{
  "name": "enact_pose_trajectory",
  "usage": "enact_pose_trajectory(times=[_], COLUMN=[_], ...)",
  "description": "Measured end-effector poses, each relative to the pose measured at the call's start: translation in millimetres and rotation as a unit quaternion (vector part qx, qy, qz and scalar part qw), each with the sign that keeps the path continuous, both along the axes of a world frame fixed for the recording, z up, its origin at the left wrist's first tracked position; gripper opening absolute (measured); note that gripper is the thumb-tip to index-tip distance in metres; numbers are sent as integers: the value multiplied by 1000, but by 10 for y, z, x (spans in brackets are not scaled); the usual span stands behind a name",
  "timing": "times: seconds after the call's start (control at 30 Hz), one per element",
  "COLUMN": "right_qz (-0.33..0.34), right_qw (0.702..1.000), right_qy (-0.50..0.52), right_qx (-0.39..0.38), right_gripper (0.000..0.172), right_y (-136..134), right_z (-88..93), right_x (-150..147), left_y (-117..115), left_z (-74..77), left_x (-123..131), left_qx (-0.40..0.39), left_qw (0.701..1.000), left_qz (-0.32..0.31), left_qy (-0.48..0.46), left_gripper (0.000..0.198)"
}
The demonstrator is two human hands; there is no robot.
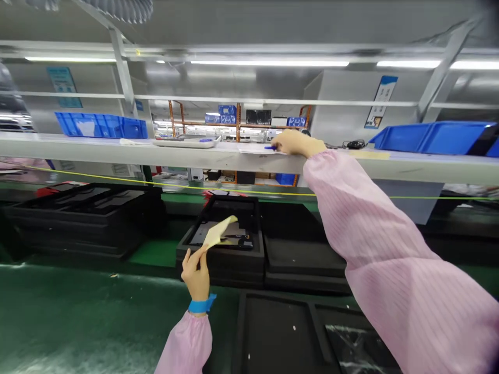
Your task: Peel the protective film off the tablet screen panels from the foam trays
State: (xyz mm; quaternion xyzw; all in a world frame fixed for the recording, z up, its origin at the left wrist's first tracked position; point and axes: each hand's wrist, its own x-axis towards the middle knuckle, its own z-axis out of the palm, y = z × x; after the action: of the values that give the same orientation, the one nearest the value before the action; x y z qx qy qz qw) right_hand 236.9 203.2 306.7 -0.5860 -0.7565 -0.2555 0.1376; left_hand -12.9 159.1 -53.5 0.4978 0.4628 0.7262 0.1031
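Between thumb and fingers my left hand [197, 271] pinches a thin yellow paper slip [219, 234], holding it up in front of a black foam tray [259, 259]. A blue strap circles that wrist. In the tray lies a flat dark device part [244, 239], partly hidden behind the slip. My right hand [294, 142] reaches up to the white shelf [273, 162], its fingers closed around a blue pen [270, 148] above a white sheet [253, 151]. Most of the pen is hidden by the fingers.
Blue bins stand on the shelf at left [105, 126] and right [432, 136], with a white tray [187, 142] between. Stacked black foam trays [86, 223] fill the bench's left side; more foam trays [276, 332] lie in front. A yellow cord [234, 189] runs below the shelf.
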Motion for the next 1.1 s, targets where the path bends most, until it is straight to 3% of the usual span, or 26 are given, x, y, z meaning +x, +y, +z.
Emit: enact_pose_trajectory(times=[0.07,0.17,0.27,0.37,0.43,0.57,0.63,0.73,0.9,0.97,1.1], right_qz=[-2,9,105,187,162,-30,-97,-108,-118,-109,-65], right_qw=[998,985,953,914,921,938,915,861,800,775,741], right_qy=[8,24,48,139,196,297,375,492,540,580,662], right_qx=[58,170,280,333,296,175,115,66,234,225,89], right_gripper=[31,46,41,35,44,76,83,84,81,78,53], right_y=[-125,-442,-807,-1156,-1383,-1769,-1885,-1978,-2097,-2129,-2115], right_z=[-84,-387,-949,-1644,-2062,-2620,-2779,-2926,-3033,-3100,-3363], right_x=[-34,-9,71,200,307,536,632,720,704,645,443], left_y=[-150,-426,-671,-787,-794,-805,-870,-1012,-1037,-948,-870], left_z=[148,392,587,669,663,609,609,645,621,559,470], left_x=[16,60,80,100,153,376,496,593,550,550,667], left_qx=[-13,-42,-95,-159,-186,-208,-198,-184,-296,-323,-294], left_qw=[998,986,946,877,833,775,765,747,667,674,739], left_qz=[-17,-126,-290,-441,-511,-588,-604,-633,-680,-660,-605], left_qy=[-52,-101,-112,-104,-100,-96,-102,-84,69,70,-14], left_gripper=[18,23,28,36,40,39,40,37,29,23,18])
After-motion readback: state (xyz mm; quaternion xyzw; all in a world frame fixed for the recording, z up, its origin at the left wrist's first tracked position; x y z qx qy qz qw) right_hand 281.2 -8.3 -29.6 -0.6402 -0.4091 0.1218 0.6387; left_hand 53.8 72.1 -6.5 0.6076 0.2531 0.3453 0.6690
